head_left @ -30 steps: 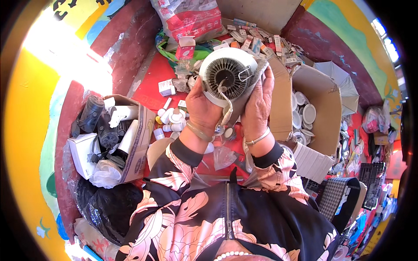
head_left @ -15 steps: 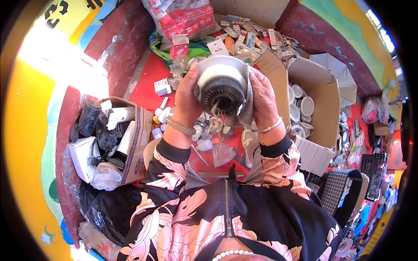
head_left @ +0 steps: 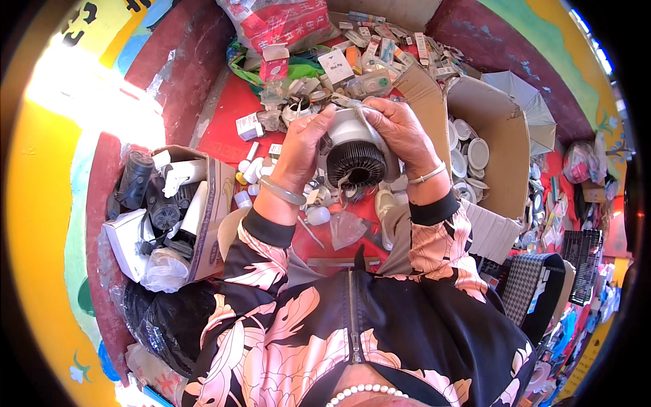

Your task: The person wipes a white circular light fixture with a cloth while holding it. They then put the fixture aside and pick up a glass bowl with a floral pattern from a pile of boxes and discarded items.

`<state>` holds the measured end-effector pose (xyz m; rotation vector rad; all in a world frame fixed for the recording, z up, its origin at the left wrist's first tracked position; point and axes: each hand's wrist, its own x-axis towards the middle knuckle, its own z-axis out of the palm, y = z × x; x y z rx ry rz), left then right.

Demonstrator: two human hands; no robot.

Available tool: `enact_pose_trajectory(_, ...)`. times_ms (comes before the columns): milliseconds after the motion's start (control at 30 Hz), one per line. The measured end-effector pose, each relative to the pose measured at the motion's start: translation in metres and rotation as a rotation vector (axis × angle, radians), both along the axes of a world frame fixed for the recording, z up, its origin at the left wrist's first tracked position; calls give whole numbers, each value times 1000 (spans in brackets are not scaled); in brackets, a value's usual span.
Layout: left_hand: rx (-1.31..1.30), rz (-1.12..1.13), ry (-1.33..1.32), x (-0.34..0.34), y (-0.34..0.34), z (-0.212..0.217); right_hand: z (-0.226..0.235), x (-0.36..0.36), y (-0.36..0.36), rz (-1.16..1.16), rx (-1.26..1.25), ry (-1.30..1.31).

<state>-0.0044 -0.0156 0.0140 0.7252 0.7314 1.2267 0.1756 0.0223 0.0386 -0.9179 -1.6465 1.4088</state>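
Both my hands hold up a downlight [head_left: 344, 127] with a white round housing and a ring of black cooling fins facing me; its far side is hidden. My left hand [head_left: 302, 148] closes round its left side, thumb along the top. On the opposite side my right hand [head_left: 405, 138] grips the far upper edge, with a grey cloth [head_left: 384, 148] pressed between it and the housing. Thin wires seem to hang below the fins. Beneath, small white bulbs and fittings [head_left: 317, 216] and a clear plastic bag [head_left: 347, 229] lie on the red ground sheet.
At left stands a carton [head_left: 215, 203] of black and white lamp parts, beside a black plastic bag [head_left: 159, 325]. An open carton [head_left: 498, 136] of white round fittings is at right. Small boxes [head_left: 386, 51] pile up at the back near a printed sack [head_left: 278, 24].
The downlight has dropped a little and looks smaller, its fins tipped slightly. My hands have come closer together, and my right fingers have moved over its far upper edge.
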Motion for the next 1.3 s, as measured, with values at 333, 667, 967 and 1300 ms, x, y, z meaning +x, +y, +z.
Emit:
enact_pose_trajectory(333, 42, 138, -581, -9, 18, -6, -14, -6, 4, -263, -434, 651)
enact_pose_trajectory(667, 1, 240, -679, -15, 18, -20, -20, -31, -8, -1, -267, 760)
enact_pose_trajectory(967, -74, 205, -656, -13, 21, -28, -25, -20, 0, -110, 237, 89)
enact_pose_trajectory(1300, -24, 136, -626, -12, 19, -20, -9, -15, -6, -238, 682, -252)
